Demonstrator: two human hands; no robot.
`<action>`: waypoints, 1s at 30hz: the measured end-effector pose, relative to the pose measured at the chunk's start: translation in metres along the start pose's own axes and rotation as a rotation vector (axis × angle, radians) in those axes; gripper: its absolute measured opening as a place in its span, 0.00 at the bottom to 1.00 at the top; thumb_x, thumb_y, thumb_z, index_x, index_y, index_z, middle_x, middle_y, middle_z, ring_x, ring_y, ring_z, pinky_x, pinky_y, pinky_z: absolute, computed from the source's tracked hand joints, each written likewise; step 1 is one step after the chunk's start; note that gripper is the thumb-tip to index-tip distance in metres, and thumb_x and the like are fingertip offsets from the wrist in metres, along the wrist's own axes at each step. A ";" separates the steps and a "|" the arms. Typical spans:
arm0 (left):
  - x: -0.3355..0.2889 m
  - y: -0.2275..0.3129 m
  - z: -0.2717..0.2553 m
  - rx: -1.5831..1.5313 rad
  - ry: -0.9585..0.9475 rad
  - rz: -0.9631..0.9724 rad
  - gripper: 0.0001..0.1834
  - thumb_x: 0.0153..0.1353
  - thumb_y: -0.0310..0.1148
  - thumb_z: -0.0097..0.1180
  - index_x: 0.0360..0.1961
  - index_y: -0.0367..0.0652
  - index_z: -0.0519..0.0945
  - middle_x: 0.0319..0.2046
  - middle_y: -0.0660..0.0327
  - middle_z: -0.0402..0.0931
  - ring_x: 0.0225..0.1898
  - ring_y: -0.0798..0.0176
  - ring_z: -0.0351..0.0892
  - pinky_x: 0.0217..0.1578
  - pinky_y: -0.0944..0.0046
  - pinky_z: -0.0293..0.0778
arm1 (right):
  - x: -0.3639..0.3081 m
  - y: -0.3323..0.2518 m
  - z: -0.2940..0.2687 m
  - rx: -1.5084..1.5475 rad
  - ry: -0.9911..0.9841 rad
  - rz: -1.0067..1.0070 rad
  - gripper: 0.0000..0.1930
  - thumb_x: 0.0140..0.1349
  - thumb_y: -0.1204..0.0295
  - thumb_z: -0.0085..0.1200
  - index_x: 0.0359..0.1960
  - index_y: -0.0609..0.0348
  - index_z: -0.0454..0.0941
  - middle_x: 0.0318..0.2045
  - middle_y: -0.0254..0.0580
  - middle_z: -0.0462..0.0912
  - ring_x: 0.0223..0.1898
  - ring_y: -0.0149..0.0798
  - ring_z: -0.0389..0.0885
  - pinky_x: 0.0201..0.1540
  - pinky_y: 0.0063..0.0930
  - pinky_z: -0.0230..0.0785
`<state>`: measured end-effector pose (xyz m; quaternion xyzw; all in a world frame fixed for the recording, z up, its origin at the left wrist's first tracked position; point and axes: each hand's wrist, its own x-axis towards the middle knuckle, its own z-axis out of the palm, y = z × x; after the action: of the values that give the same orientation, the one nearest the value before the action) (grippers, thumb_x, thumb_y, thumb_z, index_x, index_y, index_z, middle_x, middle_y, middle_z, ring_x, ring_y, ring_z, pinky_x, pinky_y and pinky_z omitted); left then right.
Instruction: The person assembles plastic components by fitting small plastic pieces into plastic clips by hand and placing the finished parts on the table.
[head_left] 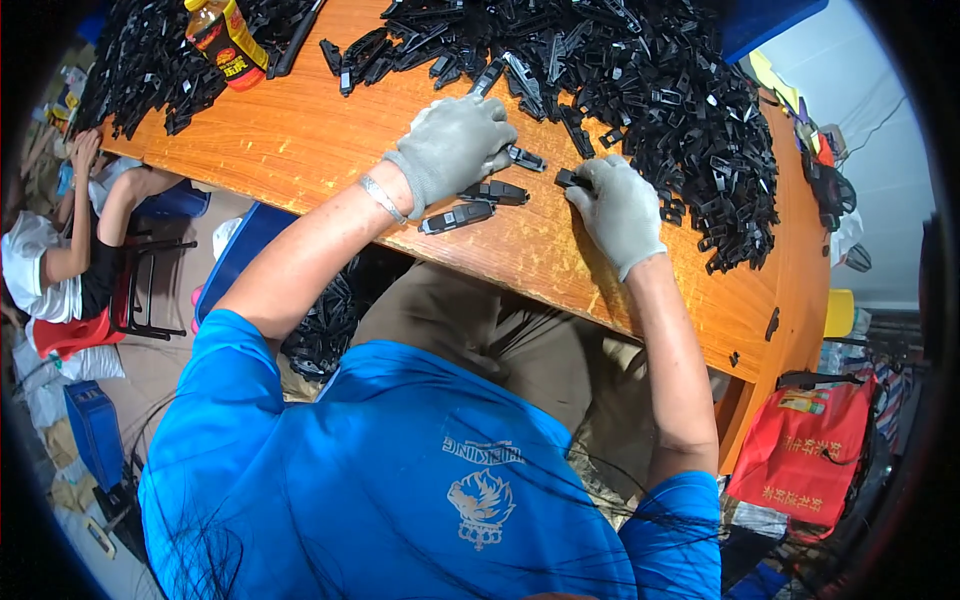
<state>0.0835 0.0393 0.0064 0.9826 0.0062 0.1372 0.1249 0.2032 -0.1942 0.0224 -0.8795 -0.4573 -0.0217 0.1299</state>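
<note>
Both my hands wear grey gloves. Palm down over the wooden table, my left hand (455,145) has its fingers curled round one end of a slim black plastic part (527,158), whose other end points to the right. Just below that hand, two more long black plastic pieces (458,217) lie side by side near the table's front edge. To the right, my right hand (615,205) pinches a small black plastic piece (572,179) between thumb and fingers; the glove hides part of it. The two hands are a short distance apart.
A large heap of black plastic parts (660,90) spreads across the table's far and right side. Another heap (150,85) lies far left, beside a yellow-capped bottle (228,45). A red bag (800,450) is at lower right. Another person (60,250) sits at left.
</note>
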 end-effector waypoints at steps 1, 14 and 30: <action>0.001 -0.001 0.000 0.010 -0.034 0.014 0.13 0.67 0.43 0.68 0.47 0.50 0.90 0.44 0.60 0.84 0.49 0.49 0.84 0.48 0.47 0.81 | 0.000 -0.001 0.001 0.002 -0.002 -0.001 0.10 0.64 0.65 0.70 0.42 0.54 0.88 0.41 0.49 0.86 0.42 0.55 0.88 0.46 0.47 0.81; -0.012 -0.004 0.013 -0.164 0.082 -0.020 0.12 0.64 0.39 0.70 0.45 0.47 0.89 0.42 0.59 0.83 0.48 0.48 0.82 0.47 0.47 0.80 | 0.017 -0.017 0.022 0.223 0.106 -0.039 0.09 0.62 0.65 0.69 0.42 0.50 0.91 0.42 0.42 0.84 0.43 0.50 0.87 0.46 0.44 0.80; 0.013 -0.001 -0.011 -0.124 0.040 0.031 0.13 0.70 0.38 0.65 0.51 0.45 0.88 0.44 0.57 0.82 0.49 0.50 0.81 0.52 0.51 0.79 | 0.016 0.036 0.004 0.198 0.188 -0.142 0.08 0.66 0.64 0.67 0.43 0.50 0.91 0.42 0.43 0.88 0.43 0.51 0.88 0.46 0.43 0.82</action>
<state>0.0930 0.0431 0.0195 0.9700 -0.0152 0.1587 0.1834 0.2416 -0.2007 0.0136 -0.8220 -0.5040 -0.0678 0.2563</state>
